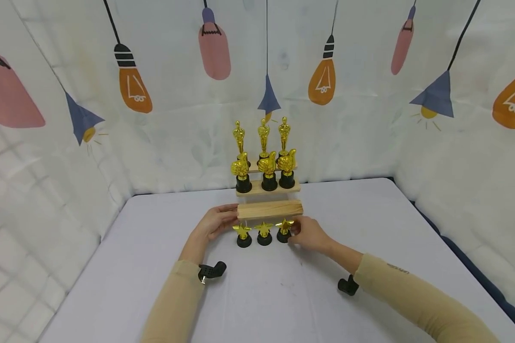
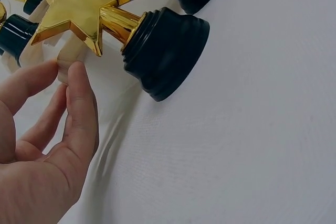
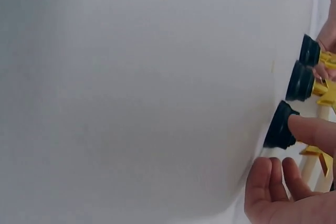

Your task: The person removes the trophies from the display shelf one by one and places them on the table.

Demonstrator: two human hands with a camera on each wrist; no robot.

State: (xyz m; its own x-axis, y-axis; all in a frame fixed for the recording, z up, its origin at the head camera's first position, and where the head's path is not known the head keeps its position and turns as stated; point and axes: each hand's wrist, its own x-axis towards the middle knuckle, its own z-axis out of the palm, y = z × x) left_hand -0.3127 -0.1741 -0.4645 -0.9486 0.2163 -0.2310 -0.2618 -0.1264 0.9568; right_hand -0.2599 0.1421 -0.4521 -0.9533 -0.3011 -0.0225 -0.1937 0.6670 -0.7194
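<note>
My left hand (image 1: 214, 223) is at the left end of the front wooden plank (image 1: 270, 209) of a tiered stand; in the left wrist view its thumb and fingertips pinch the plank's end (image 2: 67, 59). In front of the plank, three gold star trophies stand in a row on the table: the left one (image 1: 242, 236), the middle one (image 1: 264, 234) and the right one (image 1: 284, 231). My right hand (image 1: 311, 233) holds the right star trophy by its black base (image 3: 280, 127), thumb on one side and curled fingers close by on the other.
Three gold thumbs-up trophies (image 1: 268, 171) stand on the middle wooden tier (image 1: 257, 188). Behind them, three gold figure trophies (image 1: 263, 136) occupy the top tier. A white cloth covers the table (image 1: 262, 300), with a lamp-patterned curtain (image 1: 171, 143) behind it.
</note>
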